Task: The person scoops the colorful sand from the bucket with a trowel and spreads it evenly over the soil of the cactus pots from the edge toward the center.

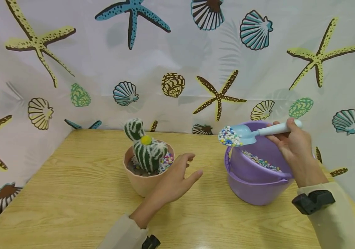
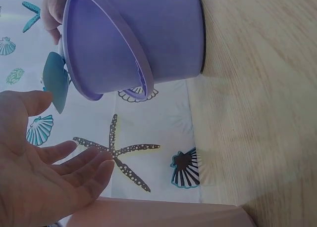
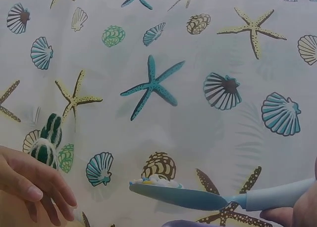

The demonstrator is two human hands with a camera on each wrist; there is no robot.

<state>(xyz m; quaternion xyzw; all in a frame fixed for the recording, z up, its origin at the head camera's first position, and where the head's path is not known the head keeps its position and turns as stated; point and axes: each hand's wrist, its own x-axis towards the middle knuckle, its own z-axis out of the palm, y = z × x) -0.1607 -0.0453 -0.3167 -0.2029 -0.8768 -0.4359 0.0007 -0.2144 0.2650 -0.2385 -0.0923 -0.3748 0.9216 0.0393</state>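
My right hand (image 1: 291,143) grips the pale handle of a small blue scoop (image 1: 243,134), heaped with coloured pebbles (image 1: 229,137), above the left rim of a purple bucket (image 1: 258,176) that holds more pebbles. The scoop (image 3: 183,195) shows in profile in the right wrist view. My left hand (image 1: 177,176) is open, fingers spread, just right of a pink pot (image 1: 141,181); whether it touches the pot is unclear. The pot holds a green-and-white cactus (image 1: 144,148) with a yellow ball, soil and some pebbles. The left wrist view shows my open palm (image 2: 39,172), the bucket (image 2: 143,39) and the pot's rim (image 2: 158,213).
All stands on a light wooden table (image 1: 71,193) closed in at the back and both sides by a white curtain (image 1: 177,62) printed with starfish and shells. A black wrist mount (image 1: 312,201) sits on my right sleeve.
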